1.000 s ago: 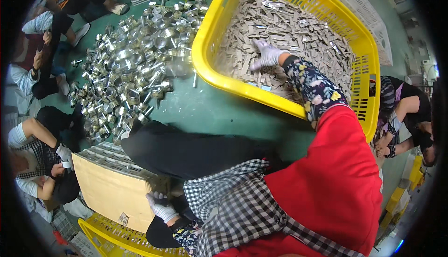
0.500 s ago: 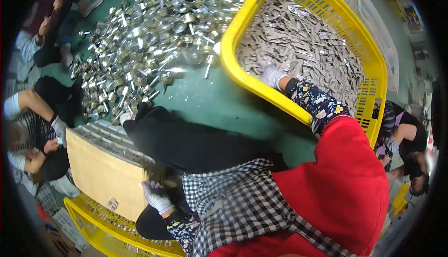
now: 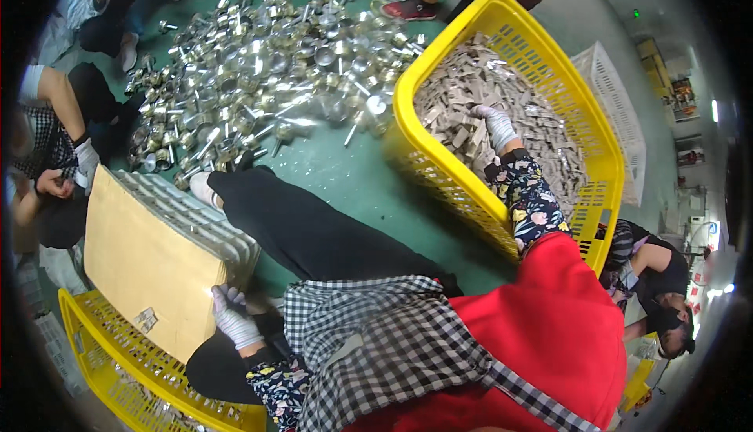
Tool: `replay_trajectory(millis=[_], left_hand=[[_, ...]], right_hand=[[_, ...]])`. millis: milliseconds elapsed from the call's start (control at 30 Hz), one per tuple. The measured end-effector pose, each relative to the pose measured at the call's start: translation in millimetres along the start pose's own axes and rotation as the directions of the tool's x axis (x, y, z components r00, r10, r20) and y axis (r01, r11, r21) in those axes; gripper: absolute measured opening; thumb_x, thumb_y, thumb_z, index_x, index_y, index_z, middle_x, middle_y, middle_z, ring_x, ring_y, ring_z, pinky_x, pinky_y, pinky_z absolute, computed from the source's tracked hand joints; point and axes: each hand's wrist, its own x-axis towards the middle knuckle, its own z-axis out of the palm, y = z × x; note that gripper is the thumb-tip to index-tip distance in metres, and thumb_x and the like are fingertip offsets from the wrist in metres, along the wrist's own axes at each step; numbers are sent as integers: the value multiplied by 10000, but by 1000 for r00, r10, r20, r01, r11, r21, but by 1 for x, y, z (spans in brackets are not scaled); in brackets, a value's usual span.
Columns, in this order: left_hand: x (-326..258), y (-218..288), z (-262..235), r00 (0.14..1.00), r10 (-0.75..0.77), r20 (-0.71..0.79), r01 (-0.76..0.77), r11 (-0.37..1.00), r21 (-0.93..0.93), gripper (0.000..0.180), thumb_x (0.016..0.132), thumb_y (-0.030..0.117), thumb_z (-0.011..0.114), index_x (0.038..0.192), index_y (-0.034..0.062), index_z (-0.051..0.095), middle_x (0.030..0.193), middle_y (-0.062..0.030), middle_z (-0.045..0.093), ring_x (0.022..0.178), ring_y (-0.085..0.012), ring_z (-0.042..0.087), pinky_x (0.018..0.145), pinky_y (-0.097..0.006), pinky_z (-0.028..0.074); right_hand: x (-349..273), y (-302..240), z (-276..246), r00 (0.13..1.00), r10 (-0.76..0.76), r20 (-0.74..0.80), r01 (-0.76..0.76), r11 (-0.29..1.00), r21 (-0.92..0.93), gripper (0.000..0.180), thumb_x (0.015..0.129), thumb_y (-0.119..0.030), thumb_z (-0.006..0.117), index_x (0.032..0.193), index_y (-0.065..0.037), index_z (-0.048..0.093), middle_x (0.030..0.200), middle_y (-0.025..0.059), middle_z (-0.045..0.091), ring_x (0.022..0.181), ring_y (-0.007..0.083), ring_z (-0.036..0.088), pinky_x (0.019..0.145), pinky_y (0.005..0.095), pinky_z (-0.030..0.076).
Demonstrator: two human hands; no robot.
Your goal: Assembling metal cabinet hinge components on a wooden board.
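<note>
My right hand (image 3: 499, 129), in a white glove, reaches into a yellow plastic basket (image 3: 439, 150) heaped with small grey-brown strips (image 3: 541, 110). Its fingers are bent into a clump of these strips, and the fingertips are partly hidden among them. At the lower left my gloved left hand (image 3: 235, 321) is beside the right edge of a tan board (image 3: 149, 255). Its fingers are curled together; whatever may be in them is too small to make out. A few small pieces (image 3: 145, 320) lie on the board, which rests on stacked grey crates (image 3: 196, 212).
Shiny metal cup-shaped parts with stems (image 3: 259, 71) are piled on the green floor (image 3: 353, 189). A second yellow basket (image 3: 102, 314) stands lower left. Behind the full basket is a white crate (image 3: 616, 110). People sit at the left, far side and right. My outstretched leg (image 3: 314, 220) crosses the middle.
My right hand has moved rightward from the basket's near wall into the strips, which look stirred up there. My left hand stays by the board's edge. The whole view has shifted.
</note>
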Motion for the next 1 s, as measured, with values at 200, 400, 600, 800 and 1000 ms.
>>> replay_trajectory(millis=[200, 400, 600, 800, 1000], left_hand=[[1, -5, 8, 999, 10, 49, -7, 998, -60, 290, 839, 336, 515, 811, 48, 503, 603, 20, 415, 500, -66, 376, 449, -180, 301], [4, -7, 21, 986, 104, -127, -115, 990, -80, 284, 843, 303, 493, 844, 22, 535, 726, -75, 563, 590, -124, 518, 545, -239, 412], [-12, -14, 24, 995, 88, -37, -90, 994, -56, 341, 774, 279, 573, 906, -36, 583, 728, -101, 606, 609, -198, 562, 579, -318, 454], [36, -103, 45, 788, 605, -114, -457, 699, 550, 272, 825, 238, 465, 753, 28, 621, 749, -77, 610, 683, -211, 563, 592, -328, 427], [69, -156, 82, 882, 433, -184, -442, 897, -7, 337, 851, 296, 389, 775, 68, 625, 905, -121, 615, 884, -220, 574, 671, -327, 425]], right_hand=[[-14, -98, -9, 955, -254, 150, 151, 857, 493, 200, 705, -142, 574, 864, -21, 592, 740, 76, 603, 645, 167, 582, 492, 259, 494], [-125, -182, 147, 655, -574, 491, 25, 666, 746, 262, 768, -123, 521, 988, 19, 516, 965, 165, 557, 854, 231, 559, 642, 257, 496], [-279, -166, 333, 64, -421, 905, -610, 701, 369, 280, 802, -109, 493, 1044, 29, 469, 986, 161, 528, 673, 143, 514, 580, 231, 476], [-367, -98, 471, -44, -51, 998, -512, 859, 22, 186, 779, -144, 515, 903, -6, 506, 854, 121, 556, 621, 114, 503, 508, 193, 443], [-365, -60, 525, 217, 86, 972, 27, 995, -94, 231, 724, -138, 570, 932, -53, 516, 776, 82, 543, 641, 183, 534, 533, 324, 478]])
